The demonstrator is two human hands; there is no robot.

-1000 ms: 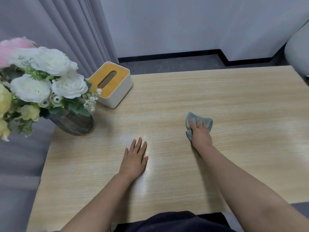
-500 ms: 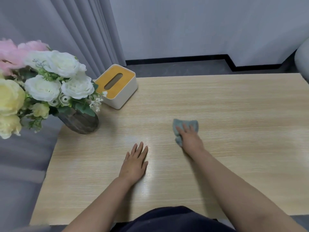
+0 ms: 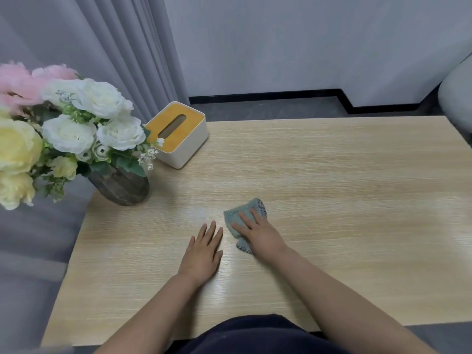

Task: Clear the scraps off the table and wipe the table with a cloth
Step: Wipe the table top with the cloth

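A small grey-green cloth (image 3: 236, 213) lies crumpled on the light wooden table (image 3: 344, 187), a little left of its middle. My right hand (image 3: 258, 232) presses flat on the cloth with straight fingers, covering most of it. My left hand (image 3: 204, 249) rests palm down on the bare wood just left of the cloth, fingers straight, holding nothing. No scraps show on the tabletop.
A dark vase (image 3: 120, 186) of white, yellow and pink flowers (image 3: 69, 129) stands at the table's left edge. Behind it sits a white tissue box (image 3: 178, 134) with a yellow top. A grey curtain hangs on the left; a pale seat (image 3: 457, 98) is at far right.
My right hand has slid the cloth leftward across the table, close to my left hand. The left hand has stayed flat in place.
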